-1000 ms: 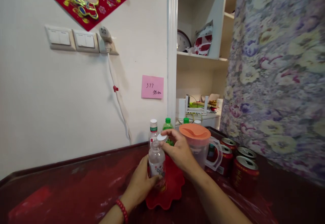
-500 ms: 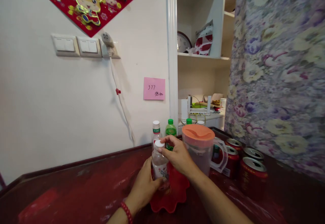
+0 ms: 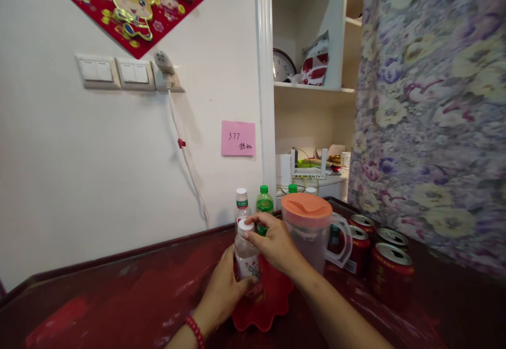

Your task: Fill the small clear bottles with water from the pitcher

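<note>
A clear plastic bottle (image 3: pixel 247 260) with a printed label and a white cap (image 3: pixel 244 227) is held upright above a red scalloped dish (image 3: pixel 269 307). My left hand (image 3: pixel 222 292), with a red bead bracelet at its wrist, wraps round the lower part of the bottle. The thumb and index finger of my right hand (image 3: pixel 278 242) grip the white cap. Part of the label lies behind my left thumb. Behind the cap stand another white-capped bottle (image 3: pixel 242 201) and a green-capped bottle (image 3: pixel 264 200).
To the right is a clear pitcher (image 3: pixel 306 238) with an orange lid, and several red cans (image 3: pixel 391 275) beyond its handle. More bottle caps show behind the pitcher. The dark red table (image 3: pixel 130 296) meets the wall; a white cord (image 3: pixel 184 164) hangs there.
The view has shifted slightly, moving everything a little to the left. Both hands keep nearly the same grip on the bottle and its cap.
</note>
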The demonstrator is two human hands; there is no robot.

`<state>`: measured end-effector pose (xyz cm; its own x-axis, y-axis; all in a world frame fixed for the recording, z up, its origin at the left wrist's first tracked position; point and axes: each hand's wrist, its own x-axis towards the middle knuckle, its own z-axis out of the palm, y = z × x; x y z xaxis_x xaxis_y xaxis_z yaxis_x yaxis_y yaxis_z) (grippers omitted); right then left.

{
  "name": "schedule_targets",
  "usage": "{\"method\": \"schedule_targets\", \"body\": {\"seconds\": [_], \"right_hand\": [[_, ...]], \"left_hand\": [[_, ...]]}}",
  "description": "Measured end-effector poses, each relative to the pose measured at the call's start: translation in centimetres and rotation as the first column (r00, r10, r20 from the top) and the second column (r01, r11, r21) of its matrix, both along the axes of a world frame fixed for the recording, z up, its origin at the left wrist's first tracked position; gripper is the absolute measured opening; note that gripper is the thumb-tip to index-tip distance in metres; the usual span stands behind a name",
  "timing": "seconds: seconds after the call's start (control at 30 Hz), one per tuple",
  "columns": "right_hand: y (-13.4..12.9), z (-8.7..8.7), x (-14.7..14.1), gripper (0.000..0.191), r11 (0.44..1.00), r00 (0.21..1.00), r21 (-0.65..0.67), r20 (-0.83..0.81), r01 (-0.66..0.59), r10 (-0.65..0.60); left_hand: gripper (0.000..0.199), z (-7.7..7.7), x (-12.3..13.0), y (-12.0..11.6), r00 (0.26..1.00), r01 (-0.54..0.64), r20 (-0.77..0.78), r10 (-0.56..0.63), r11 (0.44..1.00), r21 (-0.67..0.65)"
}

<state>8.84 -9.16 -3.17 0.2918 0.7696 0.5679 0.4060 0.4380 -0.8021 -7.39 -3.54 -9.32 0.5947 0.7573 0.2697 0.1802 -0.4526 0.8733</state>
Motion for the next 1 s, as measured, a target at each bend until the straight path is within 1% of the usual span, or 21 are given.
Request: {"method": "schedule_targets", "body": {"seconds": [0.3,0.53,0.67,0.77,1.0], "right_hand": [[0.14,0.03,-0.09,0.024,0.999,0.999,0.017,0.042,0.031,-0.032],[0.0,0.01,-0.24,0.022,0.998,0.997,0.029,0.059,0.054,-0.056],[-0.31,0.07,-0.11,0.019,0.999,0.996,0.022,0.074,0.049,-0.051],[-0.39,0.02,0.0,0.021,0.999,0.996,0.011,0.081,0.044,-0.044],[-0.07,-0.32,-0.03,0.013,0.994,0.991,0.056,0.085,0.095,-0.1]], "left_hand": [[0.075,-0.14,-0.18,0.1,1.0,0.002,-0.016,-0.002,1.0,0.014],[0.072,-0.02,-0.06,-0.03,1.0,0.002,0.011,-0.002,1.0,-0.003],[0.075,-0.36,-0.02,0.13,0.999,-0.018,0.031,0.017,1.0,0.021],[0.073,-0.47,-0.04,0.16,0.998,-0.029,0.048,0.028,0.999,0.038],[0.072,0.01,-0.11,-0.18,1.0,-0.009,0.018,0.009,1.0,0.014]]}}
